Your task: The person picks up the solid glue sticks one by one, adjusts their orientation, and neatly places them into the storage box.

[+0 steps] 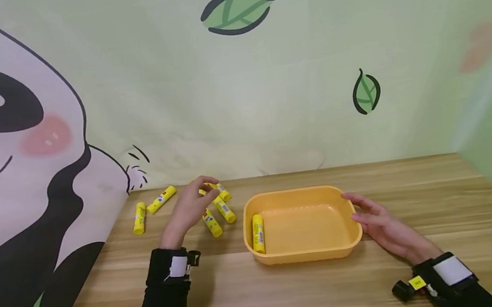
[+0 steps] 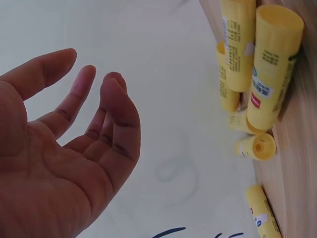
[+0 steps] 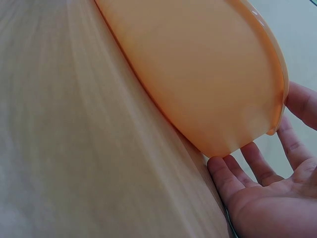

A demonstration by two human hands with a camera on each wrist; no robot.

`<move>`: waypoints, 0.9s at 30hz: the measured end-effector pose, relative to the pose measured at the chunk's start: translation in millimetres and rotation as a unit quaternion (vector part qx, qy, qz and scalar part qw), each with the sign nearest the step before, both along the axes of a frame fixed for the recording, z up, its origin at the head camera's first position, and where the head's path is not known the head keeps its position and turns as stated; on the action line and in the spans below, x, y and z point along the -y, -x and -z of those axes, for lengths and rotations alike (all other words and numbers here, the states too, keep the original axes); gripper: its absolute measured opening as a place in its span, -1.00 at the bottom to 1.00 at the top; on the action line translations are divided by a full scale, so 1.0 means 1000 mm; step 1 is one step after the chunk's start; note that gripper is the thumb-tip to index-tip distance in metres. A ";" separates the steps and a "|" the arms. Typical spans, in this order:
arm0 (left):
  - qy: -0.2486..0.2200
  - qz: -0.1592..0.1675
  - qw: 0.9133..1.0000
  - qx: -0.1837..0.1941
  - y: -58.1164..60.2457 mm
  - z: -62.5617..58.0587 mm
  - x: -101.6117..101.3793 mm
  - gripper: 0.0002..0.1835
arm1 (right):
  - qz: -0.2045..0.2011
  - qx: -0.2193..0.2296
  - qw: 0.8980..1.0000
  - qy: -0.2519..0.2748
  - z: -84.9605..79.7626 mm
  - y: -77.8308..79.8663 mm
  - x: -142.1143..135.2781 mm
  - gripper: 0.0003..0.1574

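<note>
Above a cluster of yellow glue sticks [image 1: 224, 210] at the back left hovers my left hand [image 1: 190, 203], its fingers loosely bent. In the left wrist view nothing lies between the fingertips, and several glue sticks [image 2: 275, 69] are beside the hand. An orange-yellow plastic basket [image 1: 305, 255] sits to the right. One glue stick [image 1: 258, 234] lies inside it along the left wall. My right hand [image 1: 386, 224] touches the basket's right end, with fairly straight fingers against the outer wall and rim.
Two more glue sticks, one slanted [image 1: 161, 199] and one nearer the front [image 1: 139, 218], lie left of the left hand. The wooden table [image 1: 312, 290] meets a printed backdrop [image 1: 293, 94] with a panda and leaves at its back edge.
</note>
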State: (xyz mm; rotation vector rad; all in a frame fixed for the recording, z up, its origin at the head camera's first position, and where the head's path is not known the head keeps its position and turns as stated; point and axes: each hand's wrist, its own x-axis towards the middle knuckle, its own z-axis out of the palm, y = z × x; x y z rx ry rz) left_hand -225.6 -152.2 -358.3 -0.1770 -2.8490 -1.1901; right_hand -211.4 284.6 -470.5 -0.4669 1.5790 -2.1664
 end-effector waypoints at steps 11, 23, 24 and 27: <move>0.051 -0.036 0.997 0.053 0.010 0.017 0.010 -0.65 | -0.004 -0.005 1.000 0.002 -0.001 0.000 0.000 -0.34; 0.068 -0.079 0.989 0.103 0.016 0.031 0.016 -0.61 | -0.009 -0.010 1.000 0.001 -0.003 -0.001 -0.001 -0.35; 0.072 -0.077 0.988 0.110 0.015 0.032 0.017 -0.60 | -0.009 -0.009 1.000 -0.001 -0.003 -0.001 -0.001 -0.35; 0.085 -0.072 0.986 0.124 0.013 0.033 0.018 -0.58 | -0.005 -0.007 1.000 -0.004 -0.003 -0.001 0.001 -0.35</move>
